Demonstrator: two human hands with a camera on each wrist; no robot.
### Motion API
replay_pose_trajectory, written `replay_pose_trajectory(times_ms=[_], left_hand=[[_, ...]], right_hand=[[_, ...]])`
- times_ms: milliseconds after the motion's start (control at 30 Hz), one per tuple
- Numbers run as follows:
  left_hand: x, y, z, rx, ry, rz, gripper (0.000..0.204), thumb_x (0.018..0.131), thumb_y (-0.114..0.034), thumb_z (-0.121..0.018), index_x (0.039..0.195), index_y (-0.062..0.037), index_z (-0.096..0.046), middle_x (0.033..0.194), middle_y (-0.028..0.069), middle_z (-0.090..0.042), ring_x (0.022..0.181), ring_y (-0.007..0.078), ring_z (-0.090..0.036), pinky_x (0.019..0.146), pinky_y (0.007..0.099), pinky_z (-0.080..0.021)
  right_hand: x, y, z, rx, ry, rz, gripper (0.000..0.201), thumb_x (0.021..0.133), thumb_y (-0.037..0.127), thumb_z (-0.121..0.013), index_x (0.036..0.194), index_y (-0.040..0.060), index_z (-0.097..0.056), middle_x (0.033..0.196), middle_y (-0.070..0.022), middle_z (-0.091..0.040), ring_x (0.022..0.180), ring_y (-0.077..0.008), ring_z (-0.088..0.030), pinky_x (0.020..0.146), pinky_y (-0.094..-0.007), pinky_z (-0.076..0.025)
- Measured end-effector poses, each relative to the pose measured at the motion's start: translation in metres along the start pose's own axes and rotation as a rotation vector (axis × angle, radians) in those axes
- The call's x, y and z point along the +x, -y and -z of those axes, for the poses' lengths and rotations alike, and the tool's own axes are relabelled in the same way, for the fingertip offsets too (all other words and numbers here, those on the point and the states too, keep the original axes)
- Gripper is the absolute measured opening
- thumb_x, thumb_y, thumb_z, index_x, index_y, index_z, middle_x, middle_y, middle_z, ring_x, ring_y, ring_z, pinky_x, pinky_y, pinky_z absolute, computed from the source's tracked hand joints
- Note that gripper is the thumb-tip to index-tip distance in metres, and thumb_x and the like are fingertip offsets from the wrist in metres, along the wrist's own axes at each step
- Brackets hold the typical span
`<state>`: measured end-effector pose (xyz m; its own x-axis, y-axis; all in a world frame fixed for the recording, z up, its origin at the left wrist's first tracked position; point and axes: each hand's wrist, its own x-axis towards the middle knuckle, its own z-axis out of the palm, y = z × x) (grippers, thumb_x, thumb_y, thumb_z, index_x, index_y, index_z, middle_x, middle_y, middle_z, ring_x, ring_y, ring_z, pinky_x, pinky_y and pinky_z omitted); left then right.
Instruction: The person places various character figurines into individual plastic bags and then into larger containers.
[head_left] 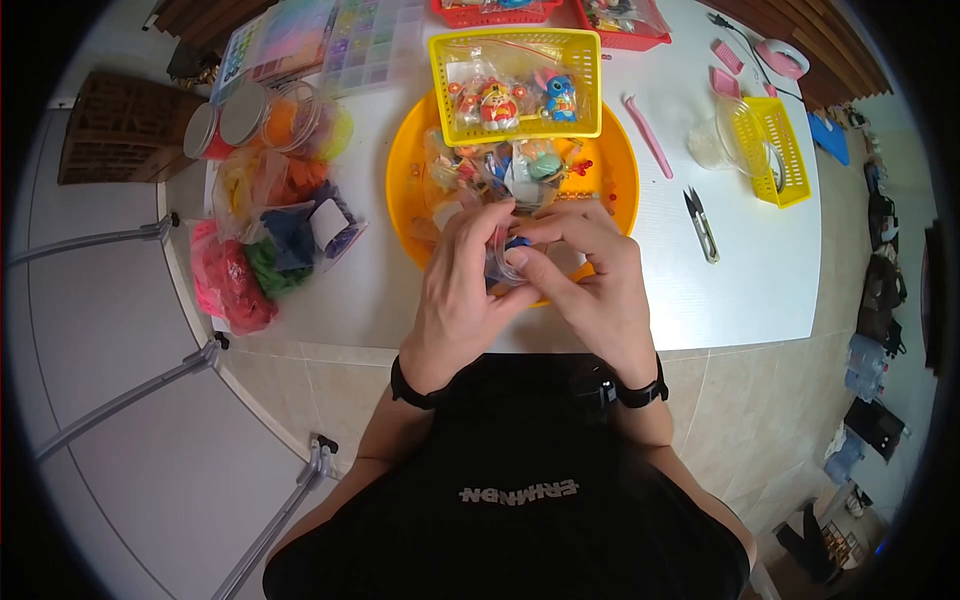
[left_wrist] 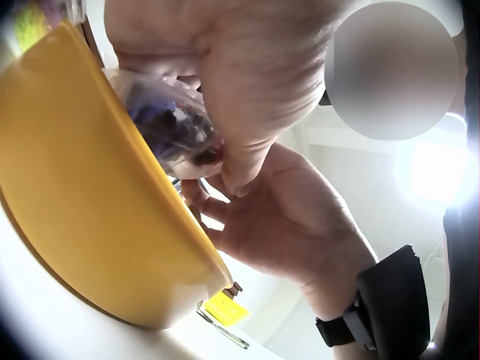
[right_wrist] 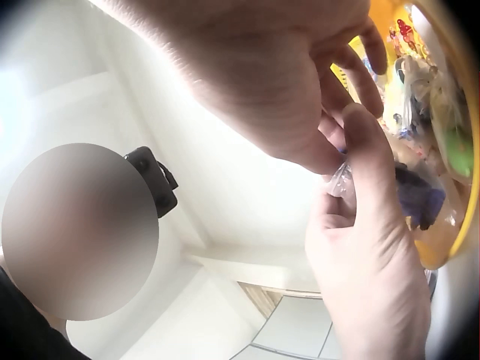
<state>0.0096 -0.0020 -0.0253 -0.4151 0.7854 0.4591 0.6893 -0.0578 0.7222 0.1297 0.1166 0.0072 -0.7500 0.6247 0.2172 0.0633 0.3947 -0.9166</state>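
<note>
Both hands meet over the near rim of a round orange-yellow basin (head_left: 398, 200). My left hand (head_left: 455, 295) holds a small clear plastic bag (left_wrist: 169, 124) with dark blue-purple and red pieces inside. From the other side, my right hand (head_left: 610, 290) pinches the top of the bag between thumb and fingers; a bit of dark blue shows near that thumb in the head view. In the right wrist view the left thumb lies close by the right fingers, and the bag hangs partly hidden behind the left hand. Several bagged trinkets (head_left: 535, 165) fill the basin.
A yellow basket (head_left: 515, 38) of bagged figures rests across the basin's far side. Bags of coloured material (head_left: 290, 235), jars and bead boxes (head_left: 370, 50) stand left. Pink tweezers (head_left: 650, 140), thread snips (head_left: 702, 225) and another yellow basket (head_left: 785, 150) lie right.
</note>
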Motion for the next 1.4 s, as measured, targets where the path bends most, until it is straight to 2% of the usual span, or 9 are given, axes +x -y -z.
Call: replay_pose_trajectory(times_ms=[133, 333, 367, 467, 933, 1033, 1133, 1167, 1400], left_hand=[[0.003, -0.002, 0.007, -0.169, 0.051, 0.023, 0.075, 0.077, -0.008, -0.086, 0.141, -0.0005, -0.048, 0.123, 0.0179, -0.061, 0.111, 0.0330, -0.063, 0.095, 0.0426, -0.052], [0.000, 0.002, 0.026, -0.541, 0.078, 0.206, 0.035, 0.097, -0.001, -0.065, 0.131, 0.0032, -0.058, 0.121, 0.0124, -0.064, 0.101, 0.0169, -0.065, 0.091, 0.0306, -0.052], [0.000, 0.000, 0.025, -0.585, 0.043, 0.276, 0.019, 0.101, 0.002, -0.058, 0.119, 0.0035, -0.063, 0.114, 0.0106, -0.065, 0.091, 0.0127, -0.064, 0.086, 0.0260, -0.051], [0.002, 0.005, 0.020, -0.590, 0.031, 0.223, 0.011, 0.102, 0.001, -0.056, 0.111, 0.0025, -0.063, 0.109, 0.0094, -0.064, 0.088, 0.0112, -0.062, 0.083, 0.0244, -0.050], [-0.005, 0.009, 0.018, -0.562, 0.118, 0.367, 0.009, 0.102, -0.004, -0.061, 0.109, 0.0024, -0.060, 0.102, 0.0078, -0.068, 0.092, 0.0102, -0.065, 0.082, 0.0249, -0.052], [-0.003, 0.005, 0.020, -0.499, 0.106, 0.371, 0.011, 0.102, -0.004, -0.061, 0.110, 0.0029, -0.060, 0.096, 0.0059, -0.068, 0.088, 0.0074, -0.063, 0.078, 0.0228, -0.051], [-0.005, 0.005, 0.015, -0.593, 0.002, 0.375, 0.011, 0.103, -0.005, -0.060, 0.110, 0.0029, -0.061, 0.093, 0.0035, -0.067, 0.085, 0.0047, -0.060, 0.075, 0.0208, -0.048], [-0.006, 0.006, 0.014, -0.644, -0.040, 0.379, 0.011, 0.103, -0.005, -0.060, 0.110, 0.0028, -0.061, 0.093, 0.0026, -0.066, 0.085, 0.0038, -0.059, 0.075, 0.0202, -0.047], [-0.002, -0.001, 0.017, -0.692, -0.148, 0.465, 0.010, 0.104, -0.007, -0.060, 0.109, 0.0015, -0.061, 0.095, 0.0005, -0.066, 0.084, 0.0022, -0.055, 0.075, 0.0190, -0.045]], right_hand=[[-0.001, 0.007, 0.004, 0.138, 0.026, -0.160, 0.020, 0.084, 0.007, -0.080, 0.102, 0.0008, -0.075, 0.094, -0.0115, -0.074, 0.087, -0.0266, -0.068, 0.083, -0.0343, -0.053], [0.006, 0.005, 0.020, 0.064, 0.117, 0.085, 0.022, 0.082, 0.005, -0.080, 0.103, 0.0009, -0.076, 0.094, -0.0113, -0.073, 0.088, -0.0271, -0.068, 0.085, -0.0357, -0.053], [0.006, 0.006, 0.020, 0.050, 0.134, 0.104, 0.022, 0.081, 0.005, -0.080, 0.102, 0.0011, -0.076, 0.094, -0.0111, -0.073, 0.088, -0.0273, -0.067, 0.085, -0.0360, -0.053], [0.006, 0.007, 0.020, 0.012, 0.169, 0.150, 0.019, 0.082, 0.005, -0.079, 0.101, 0.0017, -0.077, 0.094, -0.0107, -0.073, 0.090, -0.0279, -0.066, 0.084, -0.0365, -0.053], [0.006, 0.002, 0.016, 0.126, 0.157, 0.122, 0.015, 0.091, 0.005, -0.070, 0.103, -0.0015, -0.075, 0.095, -0.0137, -0.072, 0.092, -0.0285, -0.067, 0.084, -0.0355, -0.053], [0.004, -0.003, 0.019, 0.224, 0.165, 0.049, 0.020, 0.094, 0.005, -0.067, 0.112, -0.0027, -0.072, 0.103, -0.0138, -0.073, 0.098, -0.0245, -0.068, 0.088, -0.0342, -0.054], [0.000, -0.001, 0.013, 0.467, 0.014, -0.205, 0.025, 0.097, 0.007, -0.064, 0.120, -0.0030, -0.067, 0.111, -0.0126, -0.073, 0.102, -0.0199, -0.068, 0.091, -0.0327, -0.054], [-0.001, -0.012, 0.011, 0.459, 0.002, -0.141, 0.029, 0.098, 0.009, -0.067, 0.124, -0.0026, -0.064, 0.113, -0.0111, -0.072, 0.102, -0.0169, -0.067, 0.090, -0.0301, -0.055], [-0.004, -0.008, 0.014, 0.562, 0.047, -0.388, 0.013, 0.098, 0.005, -0.068, 0.110, -0.0019, -0.067, 0.096, -0.0020, -0.071, 0.087, -0.0058, -0.064, 0.076, -0.0208, -0.052]])
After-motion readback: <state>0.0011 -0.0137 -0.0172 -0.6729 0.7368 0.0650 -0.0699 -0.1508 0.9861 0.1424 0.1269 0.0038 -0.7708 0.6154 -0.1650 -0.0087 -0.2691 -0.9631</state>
